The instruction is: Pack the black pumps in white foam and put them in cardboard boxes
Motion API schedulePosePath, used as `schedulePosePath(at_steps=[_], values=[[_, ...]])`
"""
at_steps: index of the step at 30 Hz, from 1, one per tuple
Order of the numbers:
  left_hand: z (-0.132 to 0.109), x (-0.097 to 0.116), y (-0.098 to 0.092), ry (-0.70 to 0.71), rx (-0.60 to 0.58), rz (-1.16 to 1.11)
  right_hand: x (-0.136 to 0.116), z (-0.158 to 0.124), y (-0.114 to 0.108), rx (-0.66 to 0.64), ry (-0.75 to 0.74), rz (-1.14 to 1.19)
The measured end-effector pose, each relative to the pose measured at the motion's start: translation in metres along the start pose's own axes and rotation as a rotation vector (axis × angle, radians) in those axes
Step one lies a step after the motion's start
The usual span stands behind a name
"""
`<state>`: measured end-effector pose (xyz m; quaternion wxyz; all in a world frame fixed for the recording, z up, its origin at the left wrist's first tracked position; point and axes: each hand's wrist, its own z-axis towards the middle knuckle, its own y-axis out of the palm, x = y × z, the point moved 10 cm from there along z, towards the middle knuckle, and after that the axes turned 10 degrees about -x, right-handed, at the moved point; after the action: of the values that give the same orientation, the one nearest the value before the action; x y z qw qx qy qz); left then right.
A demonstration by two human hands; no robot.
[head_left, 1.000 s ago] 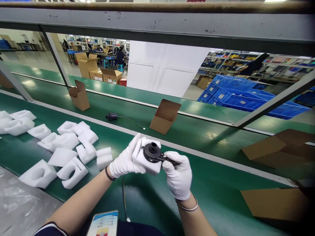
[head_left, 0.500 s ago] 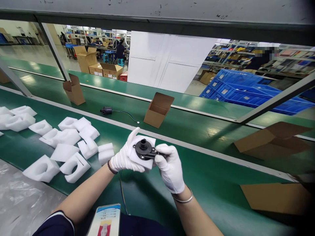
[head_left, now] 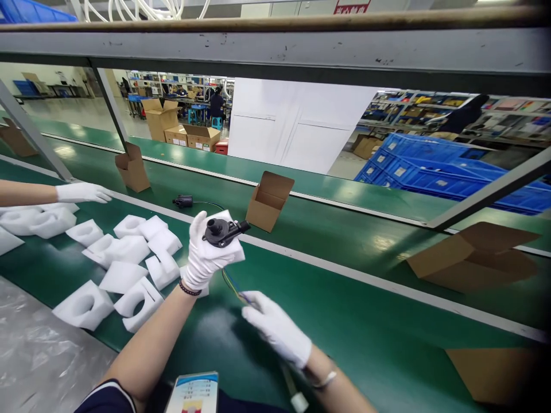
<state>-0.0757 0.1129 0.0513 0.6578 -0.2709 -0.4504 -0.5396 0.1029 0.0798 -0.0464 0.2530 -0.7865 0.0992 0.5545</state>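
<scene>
My gloved left hand (head_left: 201,258) grips a white foam block (head_left: 230,251) with a black pump (head_left: 218,230) seated in it, its round port facing up and its side spout pointing right. Thin coloured wires (head_left: 231,284) run down from beneath the foam to my gloved right hand (head_left: 275,327), whose fingers are closed on them. The wires' white connector (head_left: 299,401) dangles below my right wrist. Left of my hands, several white foam blocks with cut-outs (head_left: 84,305) lie on the green belt.
Another person's gloved hand (head_left: 84,193) reaches in from the left above the foam. Beyond the divider rail sit a second black pump (head_left: 183,201) and open cardboard boxes (head_left: 267,207), (head_left: 132,172). More cardboard (head_left: 469,258) stands at right. Plastic sheeting (head_left: 47,344) lies front left. A metal beam (head_left: 275,54) crosses overhead.
My right hand has let go of the pump's spout and moved down to hold the wires. My left hand has shifted left with foam and pump. Another person's hand has come in at left.
</scene>
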Motion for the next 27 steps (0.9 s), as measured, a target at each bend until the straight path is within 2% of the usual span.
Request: schedulePosePath(at_steps=[1,3,5,7,9,11,13,16,19,21,23,27], values=[[0.003,0.007,-0.011,0.040,0.058,0.068,-0.014,-0.015,-0.022,0.090,-0.034,-0.202],[0.004,0.024,-0.017,0.129,0.077,0.230,-0.068,-0.050,-0.055,0.263,-0.218,-0.681],[0.001,0.032,0.001,0.187,-0.051,0.366,-0.128,-0.078,-0.061,0.328,-0.452,-1.150],[-0.009,0.032,0.028,0.219,-0.221,0.399,-0.172,-0.088,-0.057,0.316,-0.630,-1.486],[-0.020,0.026,0.045,0.228,-0.339,0.320,-0.198,-0.079,-0.063,0.315,-0.722,-1.603],[-0.028,0.020,0.056,0.237,-0.454,0.201,-0.207,-0.058,-0.077,0.314,-0.774,-1.480],[-0.032,0.014,0.058,0.230,-0.547,0.046,-0.196,-0.030,-0.094,0.261,-0.781,-1.131],[-0.034,0.001,0.057,0.143,-0.635,-0.122,-0.147,0.016,-0.115,0.179,-0.645,-0.408],[-0.040,-0.016,0.052,0.021,-0.565,-0.302,-0.092,0.043,-0.115,0.242,-0.476,0.102],[-0.049,-0.031,0.050,-0.062,-0.451,-0.482,-0.070,0.046,-0.110,0.325,-0.435,0.257],[-0.060,-0.047,0.052,-0.157,-0.347,-0.607,-0.057,0.043,-0.106,0.413,-0.422,0.311],[-0.072,-0.065,0.048,-0.248,-0.154,-0.654,-0.042,0.031,-0.102,0.524,-0.374,0.262]])
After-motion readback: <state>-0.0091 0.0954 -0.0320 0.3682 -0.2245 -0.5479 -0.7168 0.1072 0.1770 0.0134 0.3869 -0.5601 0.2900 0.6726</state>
